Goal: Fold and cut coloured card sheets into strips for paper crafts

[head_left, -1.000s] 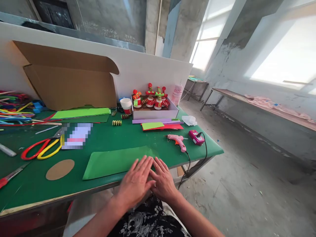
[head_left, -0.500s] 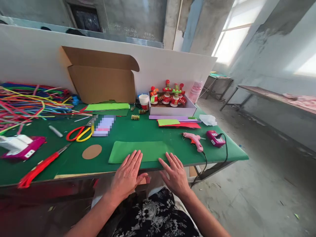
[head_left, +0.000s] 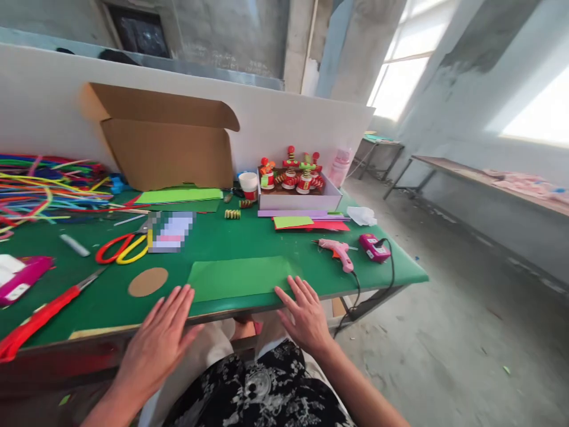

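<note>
A green sheet [head_left: 240, 277], paper or thin foam, lies flat along the front of the green-topped table [head_left: 231, 237]. My left hand [head_left: 162, 326] rests at the sheet's left end near the table edge, fingers stretched out flat. On the sheet's right end lie the fingertips of my right hand [head_left: 303, 308], spread and flat. Neither hand grips anything. Left of the sheet is a brown cardboard disc [head_left: 148, 282]. Beyond the disc are scissors [head_left: 122, 248] with red and yellow handles, and a red-handled cutting tool [head_left: 48, 317] lies further left.
A pink glue gun [head_left: 336, 252] and a purple power block [head_left: 374, 248] with a cord are at the right. Red cup figures stand in a white box [head_left: 299, 201]. Pipe cleaners [head_left: 44, 190] are heaped at the left, beside an open cardboard box [head_left: 169, 151].
My left hand has slid left from the sheet's middle to its left end. My right hand stays at the right end. The whole view has shifted slightly.
</note>
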`<state>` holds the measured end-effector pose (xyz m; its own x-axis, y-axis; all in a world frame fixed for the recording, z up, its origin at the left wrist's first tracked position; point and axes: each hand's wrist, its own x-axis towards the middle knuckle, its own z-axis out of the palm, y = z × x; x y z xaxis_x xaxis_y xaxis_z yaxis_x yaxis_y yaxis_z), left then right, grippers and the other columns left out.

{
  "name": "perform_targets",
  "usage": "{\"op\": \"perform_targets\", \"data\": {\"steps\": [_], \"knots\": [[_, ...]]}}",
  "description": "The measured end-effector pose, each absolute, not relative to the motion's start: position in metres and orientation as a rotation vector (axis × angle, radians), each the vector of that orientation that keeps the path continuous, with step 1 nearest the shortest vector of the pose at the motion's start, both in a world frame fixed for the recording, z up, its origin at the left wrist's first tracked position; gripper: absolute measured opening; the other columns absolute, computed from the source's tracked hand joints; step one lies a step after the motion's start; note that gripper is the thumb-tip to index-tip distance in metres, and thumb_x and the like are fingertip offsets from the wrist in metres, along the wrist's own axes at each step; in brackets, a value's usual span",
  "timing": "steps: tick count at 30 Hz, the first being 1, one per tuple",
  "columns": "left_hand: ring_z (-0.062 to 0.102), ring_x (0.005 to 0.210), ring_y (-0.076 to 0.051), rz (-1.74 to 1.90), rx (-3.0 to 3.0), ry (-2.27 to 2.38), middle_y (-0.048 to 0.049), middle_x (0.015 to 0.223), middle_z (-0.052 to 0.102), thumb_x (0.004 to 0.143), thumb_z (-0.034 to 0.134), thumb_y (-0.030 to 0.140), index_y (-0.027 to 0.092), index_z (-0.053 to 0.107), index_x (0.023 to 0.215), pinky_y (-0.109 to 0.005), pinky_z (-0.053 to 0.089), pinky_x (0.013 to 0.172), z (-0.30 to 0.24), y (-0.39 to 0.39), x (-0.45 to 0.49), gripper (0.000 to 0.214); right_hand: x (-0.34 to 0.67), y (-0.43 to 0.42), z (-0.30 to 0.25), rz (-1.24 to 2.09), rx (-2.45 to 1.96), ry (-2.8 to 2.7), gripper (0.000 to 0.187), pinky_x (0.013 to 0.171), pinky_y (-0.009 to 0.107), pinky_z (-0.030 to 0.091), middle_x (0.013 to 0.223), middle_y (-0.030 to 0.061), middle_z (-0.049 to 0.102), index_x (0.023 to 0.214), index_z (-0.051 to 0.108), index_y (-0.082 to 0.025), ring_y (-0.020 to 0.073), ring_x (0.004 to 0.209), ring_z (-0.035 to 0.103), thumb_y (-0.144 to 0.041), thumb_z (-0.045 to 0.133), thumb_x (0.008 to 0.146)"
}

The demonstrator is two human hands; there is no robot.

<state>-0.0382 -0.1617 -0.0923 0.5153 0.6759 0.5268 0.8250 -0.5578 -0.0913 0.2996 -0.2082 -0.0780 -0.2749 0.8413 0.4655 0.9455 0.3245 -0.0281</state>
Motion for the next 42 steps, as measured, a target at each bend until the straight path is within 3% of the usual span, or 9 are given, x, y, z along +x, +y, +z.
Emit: {"op": "perform_targets", "data": {"steps": [3,7,11,14,16,26,33,37,42], "knots": [[0.058,0.129,-0.039,-0.683,-2.413,-1.266,-0.0160,0.142,0.061,0.099,0.026,0.055,0.024,0.011,0.161,-0.063,0.044,0.105,-0.091,-0.161,-0.052,0.071,0.297,-0.212,-0.070,-0.281,-1.608,-2.202,0.046,0.107,0.049,0.048,0.145,0.0165,0.057,0.136,0.063,-0.026,0.0332,0.134,0.054,-0.045,0.063,0.093],[0.048,0.139,-0.040,-0.899,-2.381,-1.299,-0.0004,0.142,0.063,0.098,0.035,0.049,0.045,0.012,0.158,-0.072,0.041,0.105,-0.068,-0.154,-0.040,0.065,0.307,-0.196,-0.048,-0.067,-1.565,-2.219,0.048,0.107,0.046,0.048,0.134,0.0139,0.067,0.132,0.066,-0.024,0.0296,0.125,0.062,-0.053,0.060,0.094],[0.047,0.141,-0.034,-0.941,-2.500,-1.181,-0.0064,0.140,0.064,0.098,0.038,0.044,0.033,0.037,0.154,-0.060,0.044,0.108,-0.054,-0.137,0.002,0.056,0.342,-0.132,-0.008,-0.067,-1.618,-2.216,0.036,0.110,0.041,0.044,0.132,0.0099,0.069,0.132,0.065,-0.022,0.0242,0.128,0.059,-0.036,0.050,0.102],[0.053,0.135,-0.033,-0.876,-2.544,-1.117,-0.0092,0.132,0.069,0.100,0.036,0.043,0.022,0.066,0.129,-0.052,0.047,0.105,-0.067,-0.121,0.029,0.047,0.373,-0.071,0.021,-0.161,-1.930,-2.300,0.039,0.106,0.037,0.045,0.132,0.0103,0.068,0.135,0.063,-0.019,0.0222,0.125,0.060,-0.019,0.042,0.102],[0.057,0.130,-0.032,-0.836,-2.530,-1.091,-0.0103,0.127,0.072,0.100,0.035,0.044,0.020,0.072,0.117,-0.049,0.049,0.100,-0.081,-0.114,0.038,0.047,0.388,-0.038,0.034,-0.184,-2.000,-2.337,0.043,0.106,0.039,0.045,0.133,0.0119,0.067,0.137,0.061,-0.018,0.0246,0.125,0.060,-0.012,0.046,0.097],[0.061,0.122,-0.032,-0.793,-2.422,-1.040,-0.0136,0.124,0.073,0.101,0.033,0.043,0.017,0.073,0.116,-0.048,0.048,0.096,-0.101,-0.109,0.042,0.050,0.411,0.019,0.028,-0.095,-2.054,-2.570,0.069,0.111,0.041,0.038,0.143,0.0094,0.060,0.143,0.055,-0.024,0.0276,0.133,0.052,-0.004,0.065,0.078],[0.061,0.124,-0.032,-0.797,-2.471,-1.113,-0.0138,0.129,0.070,0.100,0.035,0.045,0.019,0.071,0.121,-0.049,0.047,0.099,-0.105,-0.111,0.042,0.048,0.427,0.030,0.009,-0.009,-2.070,-2.401,0.042,0.103,0.036,0.044,0.127,0.0096,0.071,0.128,0.068,-0.022,0.0246,0.118,0.063,-0.011,0.057,0.089],[0.061,0.124,-0.033,-0.843,-2.505,-1.146,-0.0127,0.131,0.070,0.099,0.038,0.045,0.021,0.069,0.124,-0.050,0.047,0.099,-0.104,-0.112,0.041,0.046,0.438,0.048,-0.001,0.113,-2.079,-2.228,0.023,0.085,0.028,0.049,0.103,0.0054,0.078,0.105,0.077,-0.020,0.0209,0.095,0.069,-0.021,0.059,0.091],[0.061,0.124,-0.034,-0.832,-2.508,-1.139,-0.0143,0.131,0.069,0.098,0.040,0.040,0.020,0.067,0.126,-0.050,0.048,0.095,-0.099,-0.114,0.040,0.045,0.449,0.070,-0.012,0.245,-2.049,-2.078,0.028,0.067,0.024,0.045,0.074,0.0003,0.072,0.089,0.077,-0.013,0.0153,0.073,0.064,-0.027,0.054,0.096]]}}
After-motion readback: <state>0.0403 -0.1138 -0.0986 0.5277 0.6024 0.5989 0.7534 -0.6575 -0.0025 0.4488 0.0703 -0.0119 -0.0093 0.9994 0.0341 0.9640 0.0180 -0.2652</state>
